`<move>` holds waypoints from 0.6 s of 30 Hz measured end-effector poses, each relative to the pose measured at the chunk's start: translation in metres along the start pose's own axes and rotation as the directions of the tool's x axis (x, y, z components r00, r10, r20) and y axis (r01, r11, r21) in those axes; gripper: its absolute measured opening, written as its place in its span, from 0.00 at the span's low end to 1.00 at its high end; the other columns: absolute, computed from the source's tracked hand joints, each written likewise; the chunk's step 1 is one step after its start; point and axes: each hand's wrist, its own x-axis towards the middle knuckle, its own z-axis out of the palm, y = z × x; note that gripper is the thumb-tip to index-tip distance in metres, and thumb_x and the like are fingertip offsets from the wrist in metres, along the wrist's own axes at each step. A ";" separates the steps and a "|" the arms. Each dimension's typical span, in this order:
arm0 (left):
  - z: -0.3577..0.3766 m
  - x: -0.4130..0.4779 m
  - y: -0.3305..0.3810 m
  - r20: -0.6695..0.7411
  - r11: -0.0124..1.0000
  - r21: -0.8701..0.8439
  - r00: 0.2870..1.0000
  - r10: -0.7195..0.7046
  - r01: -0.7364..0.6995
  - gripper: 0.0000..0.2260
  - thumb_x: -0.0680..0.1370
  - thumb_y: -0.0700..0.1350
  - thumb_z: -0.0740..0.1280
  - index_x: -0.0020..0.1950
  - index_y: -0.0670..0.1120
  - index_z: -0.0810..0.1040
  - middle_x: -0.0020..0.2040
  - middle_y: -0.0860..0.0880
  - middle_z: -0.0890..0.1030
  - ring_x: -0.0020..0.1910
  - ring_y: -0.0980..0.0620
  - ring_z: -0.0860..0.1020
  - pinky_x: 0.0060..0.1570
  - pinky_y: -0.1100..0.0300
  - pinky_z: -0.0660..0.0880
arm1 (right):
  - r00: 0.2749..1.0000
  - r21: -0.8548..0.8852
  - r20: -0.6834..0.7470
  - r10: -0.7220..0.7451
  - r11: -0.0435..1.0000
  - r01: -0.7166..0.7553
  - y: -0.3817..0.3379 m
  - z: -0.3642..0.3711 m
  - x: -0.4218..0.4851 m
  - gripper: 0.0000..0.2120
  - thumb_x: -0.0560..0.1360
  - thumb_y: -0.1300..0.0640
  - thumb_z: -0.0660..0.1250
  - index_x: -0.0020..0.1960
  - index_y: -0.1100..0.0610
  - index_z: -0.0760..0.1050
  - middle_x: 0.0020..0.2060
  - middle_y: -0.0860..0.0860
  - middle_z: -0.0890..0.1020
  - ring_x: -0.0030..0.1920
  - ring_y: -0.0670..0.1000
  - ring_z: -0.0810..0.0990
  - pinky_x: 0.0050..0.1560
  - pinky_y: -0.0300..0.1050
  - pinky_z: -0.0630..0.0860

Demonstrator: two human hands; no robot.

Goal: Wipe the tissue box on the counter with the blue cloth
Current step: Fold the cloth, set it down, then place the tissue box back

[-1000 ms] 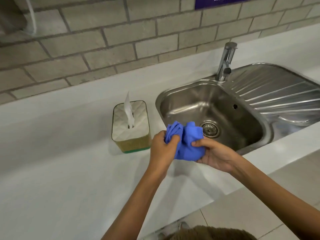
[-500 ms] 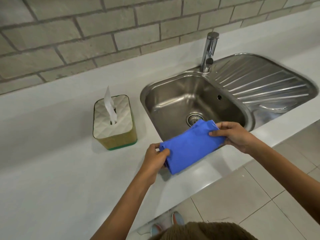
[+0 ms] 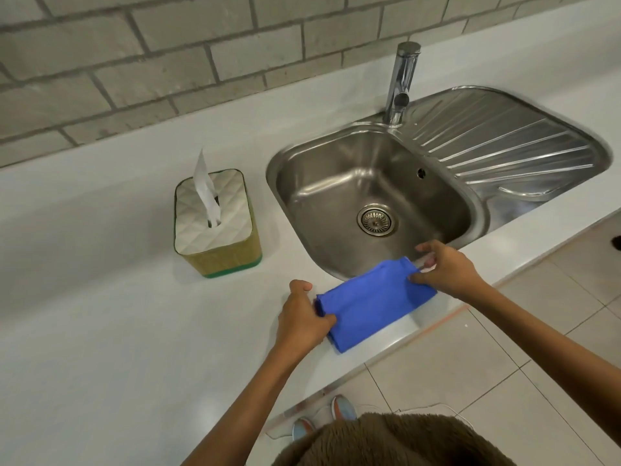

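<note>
A white counter (image 3: 100,331) holds a stainless steel sink (image 3: 369,183) beyond both hands. A folded blue cloth (image 3: 373,304) stretches between the left hand (image 3: 302,317) and right hand (image 3: 447,270), each pinching an end. The quilted white-topped, yellow-sided tissue box (image 3: 215,223) (one tissue sticking up) stands beyond the left hand, untouched.

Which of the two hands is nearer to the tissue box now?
Left. The left hand holds the blue cloth just front-right of the tissue box; the right hand is farther right, by the sink.

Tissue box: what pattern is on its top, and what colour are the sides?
The tissue box has a white quilted diamond top, yellowish-olive sides and a green base edge; head view.
</note>
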 end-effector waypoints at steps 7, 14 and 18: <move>-0.038 0.003 -0.004 -0.196 0.879 -0.467 0.959 -0.206 0.093 0.15 0.74 0.40 0.66 0.60 0.45 0.68 0.46 0.45 0.77 0.38 0.48 0.79 0.40 0.57 0.80 | 0.972 0.203 -0.005 -0.235 0.952 0.231 -0.074 -0.002 0.013 0.17 0.71 0.56 0.71 0.58 0.59 0.75 0.47 0.57 0.80 0.49 0.54 0.79 0.57 0.50 0.74; -0.075 -0.004 -0.015 -0.230 0.399 -0.913 0.916 -0.329 -0.086 0.19 0.76 0.36 0.59 0.67 0.40 0.62 0.44 0.46 0.74 0.50 0.47 0.77 0.53 0.56 0.74 | 0.899 0.475 0.052 -0.434 0.803 0.360 -0.180 0.031 0.060 0.15 0.77 0.59 0.62 0.62 0.63 0.73 0.50 0.52 0.77 0.50 0.47 0.74 0.44 0.28 0.70; -0.087 0.003 -0.011 -0.218 0.289 -0.949 0.920 -0.325 -0.123 0.21 0.77 0.39 0.57 0.70 0.36 0.62 0.53 0.43 0.75 0.60 0.48 0.73 0.60 0.56 0.70 | 0.898 0.584 0.152 -0.412 0.771 0.255 -0.235 0.057 0.098 0.19 0.78 0.55 0.59 0.67 0.63 0.69 0.52 0.52 0.75 0.48 0.48 0.75 0.40 0.30 0.68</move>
